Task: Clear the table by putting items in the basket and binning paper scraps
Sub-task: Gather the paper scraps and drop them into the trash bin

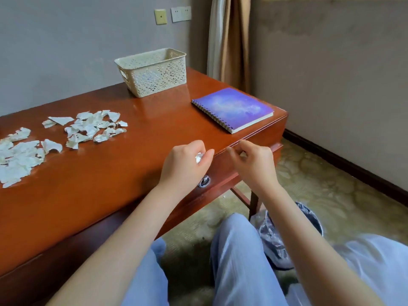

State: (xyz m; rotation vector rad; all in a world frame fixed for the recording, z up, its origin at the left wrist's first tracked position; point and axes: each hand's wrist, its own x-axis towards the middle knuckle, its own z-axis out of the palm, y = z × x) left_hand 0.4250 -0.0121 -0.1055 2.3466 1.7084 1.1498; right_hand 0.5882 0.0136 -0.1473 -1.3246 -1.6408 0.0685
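- A curtain (229, 40) hangs in the room corner behind the far right corner of the tabletop (154, 120), and wall sockets (181, 13) sit high on the wall above the far edge.
- A metal drawer pull (204, 181) shows on the table's front, just below the left hand (187, 164). The left wrist covers part of it.
- The person's legs (238, 250) in pale blue trousers rest over the carpet (331, 184), in front of the near edge.
- A purple spiral-bound notebook (234, 108) lies flat and closed at the near right corner of the tabletop, well apart from the paper.
- Torn paper scraps (95, 127) lie in a loose cluster mid-tabletop, with a second, larger heap at the left edge.
- The left hand hovers over the near edge, pinching a small crumpled scrap (199, 157) between thumb and curled fingers.
- The right hand (254, 164) is just beside it, past the near edge, with fingers curled and thumb close to the forefinger. Whether it holds anything cannot be told.
- The cream lattice basket (152, 71) stands upright at the far edge. Its near wall hides most of the inside, so its contents cannot be told.
- A bin (272, 239) lined with a clear plastic bag stands on the carpet by the right leg. The right forearm crosses it and its contents are hidden.
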